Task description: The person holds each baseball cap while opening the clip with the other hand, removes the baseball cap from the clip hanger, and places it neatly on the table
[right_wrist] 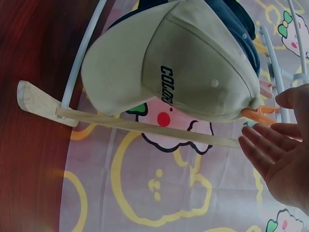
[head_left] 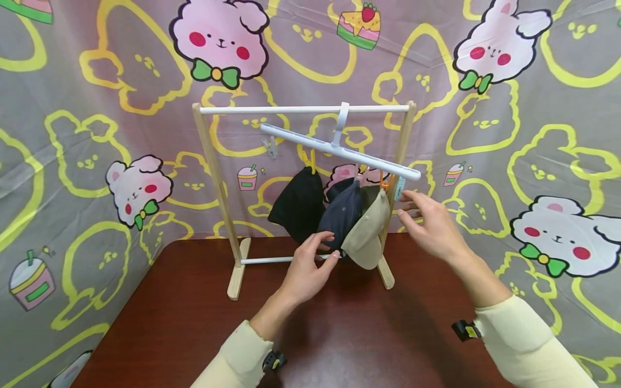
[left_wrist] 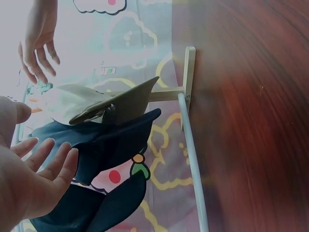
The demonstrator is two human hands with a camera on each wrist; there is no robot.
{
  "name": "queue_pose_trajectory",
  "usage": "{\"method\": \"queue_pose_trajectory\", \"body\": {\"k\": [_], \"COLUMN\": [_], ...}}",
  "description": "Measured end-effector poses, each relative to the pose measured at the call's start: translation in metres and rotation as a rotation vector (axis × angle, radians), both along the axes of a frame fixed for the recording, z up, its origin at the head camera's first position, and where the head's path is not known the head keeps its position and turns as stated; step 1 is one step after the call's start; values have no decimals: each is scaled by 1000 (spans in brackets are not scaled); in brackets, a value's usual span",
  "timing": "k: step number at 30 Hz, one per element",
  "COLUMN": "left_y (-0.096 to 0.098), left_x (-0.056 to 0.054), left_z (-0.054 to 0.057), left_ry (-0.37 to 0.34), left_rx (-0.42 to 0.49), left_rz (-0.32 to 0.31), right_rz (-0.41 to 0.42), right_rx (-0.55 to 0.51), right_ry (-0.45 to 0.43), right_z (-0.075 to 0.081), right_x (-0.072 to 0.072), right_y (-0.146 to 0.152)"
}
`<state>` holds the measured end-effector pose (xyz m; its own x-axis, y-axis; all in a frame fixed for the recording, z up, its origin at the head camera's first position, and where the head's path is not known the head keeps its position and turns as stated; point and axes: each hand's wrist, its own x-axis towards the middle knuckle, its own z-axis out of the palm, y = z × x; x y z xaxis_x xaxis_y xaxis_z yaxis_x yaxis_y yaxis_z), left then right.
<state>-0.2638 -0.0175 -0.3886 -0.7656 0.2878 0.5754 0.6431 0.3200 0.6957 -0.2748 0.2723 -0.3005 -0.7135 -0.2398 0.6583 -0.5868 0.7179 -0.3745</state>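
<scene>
A white hanger [head_left: 335, 148] hangs tilted from a rack's top bar, its right end lower. Clipped beneath it are a black cap [head_left: 298, 205] on a yellow clip [head_left: 308, 160], a navy cap [head_left: 343, 211] on a pink clip, and a beige cap [right_wrist: 198, 63] on an orange clip [right_wrist: 260, 116]. My left hand [head_left: 308, 269], fingers loosely spread, is in front of the navy cap's lower edge. Beside the hanger's low end, my right hand [head_left: 432, 223] has its relaxed fingertips close to a light blue clip [head_left: 399, 188]. Neither hand holds anything.
The wooden rack [head_left: 218, 183] stands on a dark red-brown table [head_left: 194, 328], with a white lower bar [left_wrist: 193, 159] between its feet. A grey clip [head_left: 269, 147] hangs near the hanger's raised left end. Behind everything is a patterned cloth [head_left: 97, 178].
</scene>
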Motion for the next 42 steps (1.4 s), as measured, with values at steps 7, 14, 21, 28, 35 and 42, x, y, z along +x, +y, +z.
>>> {"method": "queue_pose_trajectory", "body": {"k": [7, 14, 21, 28, 35, 42], "left_y": [9, 19, 35, 45, 51, 54], "left_x": [-1, -2, -6, -15, -22, -27], "left_z": [0, 0, -3, -11, -11, -8], "left_ry": [-21, -74, -159, -189, -190, -156], "left_rx": [-27, -50, -1, 48, 89, 85], "left_rz": [31, 63, 103, 126, 130, 151], "right_rz": [51, 53, 61, 52, 58, 89], "right_rx": [-13, -13, -16, -5, -36, -70], "right_ry": [-9, -33, -76, -151, -192, -226], "right_z": [-1, 0, 0, -1, -2, -3], "right_x": [-2, -2, -4, -8, -13, -17], "right_y": [-3, -4, -4, -2, 0, -1]}}
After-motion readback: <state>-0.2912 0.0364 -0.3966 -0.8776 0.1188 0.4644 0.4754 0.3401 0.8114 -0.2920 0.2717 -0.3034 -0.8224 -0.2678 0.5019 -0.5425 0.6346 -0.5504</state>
